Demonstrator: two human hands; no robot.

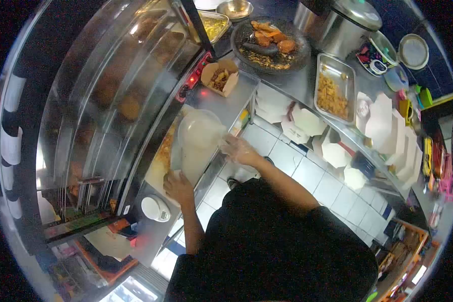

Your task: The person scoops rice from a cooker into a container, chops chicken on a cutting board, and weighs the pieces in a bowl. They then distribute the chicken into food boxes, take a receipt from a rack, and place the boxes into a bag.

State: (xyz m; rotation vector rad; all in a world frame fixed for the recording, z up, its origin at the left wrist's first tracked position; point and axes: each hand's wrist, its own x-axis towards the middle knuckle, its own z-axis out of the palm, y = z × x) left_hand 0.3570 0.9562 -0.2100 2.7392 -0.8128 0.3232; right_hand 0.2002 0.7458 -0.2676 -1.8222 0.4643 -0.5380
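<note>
A cloudy, pale plastic tub with a round rim lies on the narrow steel counter. At the tub's near left end is my left hand, its fingers bent over the pale edge. My right hand is at the tub's right side, blurred, with fingertips right at the whitish plastic. I cannot tell whether they grip it. Beyond the tub stands an open paper food box with brown food inside. Along the tub's left side is a strip of orange-yellow food, partly covered.
A glass display cabinet rises on the left. A white kitchen scale sits near my left hand. Ahead are a dark platter of fried food and a steel tray of yellow-brown pieces. Open white boxes line the right counter.
</note>
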